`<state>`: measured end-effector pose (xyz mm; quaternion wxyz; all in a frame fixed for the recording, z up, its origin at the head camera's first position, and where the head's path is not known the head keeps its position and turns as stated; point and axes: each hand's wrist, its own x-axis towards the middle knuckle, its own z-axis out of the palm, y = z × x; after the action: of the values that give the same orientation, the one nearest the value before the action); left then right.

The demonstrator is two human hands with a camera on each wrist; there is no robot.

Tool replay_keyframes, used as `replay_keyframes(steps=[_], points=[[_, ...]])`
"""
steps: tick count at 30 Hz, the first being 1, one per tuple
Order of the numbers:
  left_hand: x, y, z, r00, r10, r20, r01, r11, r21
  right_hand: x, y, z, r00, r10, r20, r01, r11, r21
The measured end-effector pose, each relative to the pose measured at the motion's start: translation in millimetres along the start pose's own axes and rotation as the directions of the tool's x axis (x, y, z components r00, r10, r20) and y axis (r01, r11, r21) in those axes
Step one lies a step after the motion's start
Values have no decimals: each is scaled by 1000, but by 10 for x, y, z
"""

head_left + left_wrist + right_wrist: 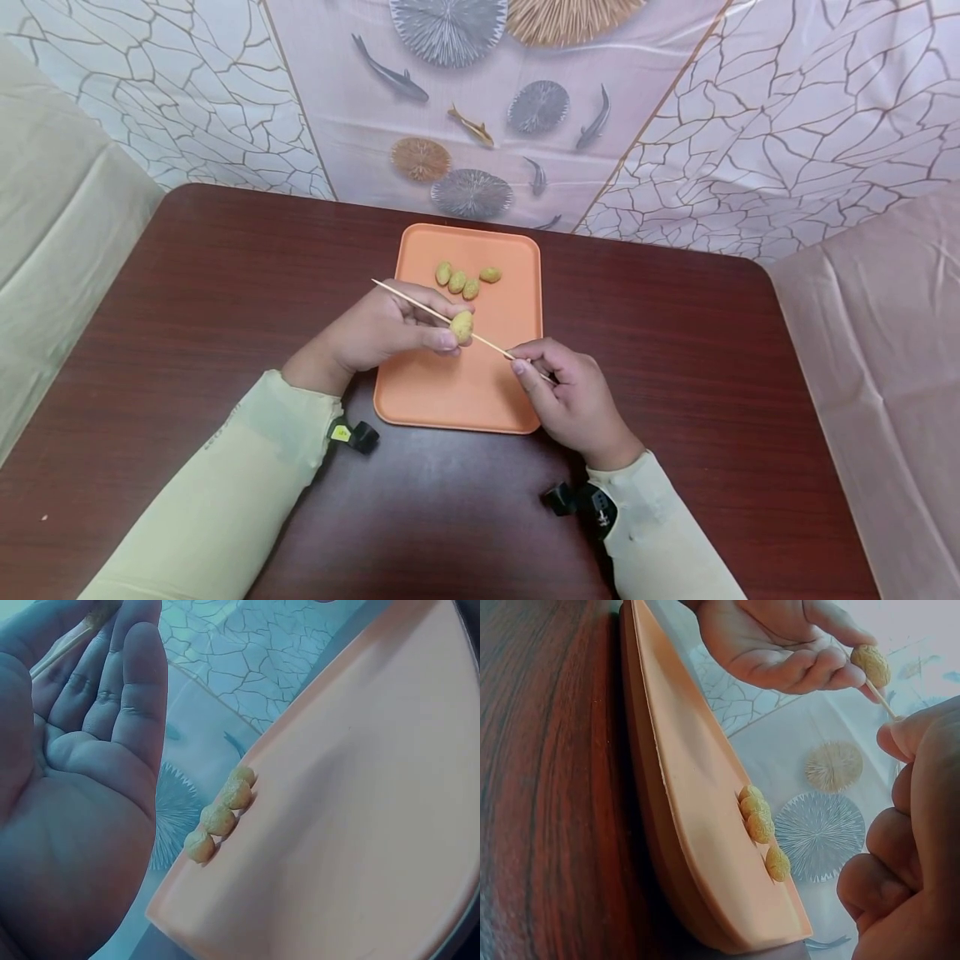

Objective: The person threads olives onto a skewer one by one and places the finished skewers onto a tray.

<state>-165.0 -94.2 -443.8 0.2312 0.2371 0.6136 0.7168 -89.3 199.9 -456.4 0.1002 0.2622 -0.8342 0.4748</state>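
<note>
In the head view my left hand (390,327) pinches a small yellow-green, wrinkled oval piece (461,327) between thumb and fingers, above the tray. A thin wooden skewer (491,344) shows on both sides of that piece, its pointed end sticking out to the upper left. My right hand (573,396) pinches the skewer near its lower right end. From the right wrist view, the skewer (881,700) runs from the oval piece (871,665) to the right hand (907,847). The left palm (82,772) faces the left wrist camera, where the held piece is mostly cut off.
Several similar oval pieces (457,282) lie near the far end of an orange tray (465,400). The tray rests on a dark red-brown wooden table (675,350). A patterned cloth (480,117) hangs behind the table's far edge.
</note>
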Motion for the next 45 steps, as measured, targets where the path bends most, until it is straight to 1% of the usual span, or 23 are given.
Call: replay_keyframes(steps=[7, 14, 17, 23, 30, 36, 38, 42, 45], points=[[10, -13, 56, 999, 37, 22, -37, 999, 27, 9, -26, 2, 1000, -11, 4, 11, 1000, -12], [11, -14, 120, 999, 4, 38, -5, 1000, 17, 5, -31, 12, 1000, -28, 11, 28, 999, -27], [16, -8, 146, 999, 4, 36, -5, 1000, 23, 4, -33, 12, 999, -29, 15, 29, 999, -31], [33, 6, 191, 1000, -7, 13, 6, 996, 87, 11, -32, 8, 999, -40, 16, 40, 998, -45], [53, -14, 242, 1000, 11, 22, -14, 992, 125, 9, -34, 18, 998, -67, 10, 67, 997, -39], [49, -14, 311, 999, -5, 36, 0, 990, 141, 7, -27, 42, 994, -107, -2, 107, 994, -11], [50, -14, 333, 999, -6, 41, -1, 987, 159, 7, -27, 49, 993, -120, -4, 120, 993, 0], [62, -27, 361, 998, 3, 61, -12, 989, 145, 12, -33, 54, 992, -130, -4, 130, 992, 3], [67, -35, 371, 998, 13, 63, -22, 991, 135, 13, -35, 53, 992, -130, -4, 130, 992, 1]])
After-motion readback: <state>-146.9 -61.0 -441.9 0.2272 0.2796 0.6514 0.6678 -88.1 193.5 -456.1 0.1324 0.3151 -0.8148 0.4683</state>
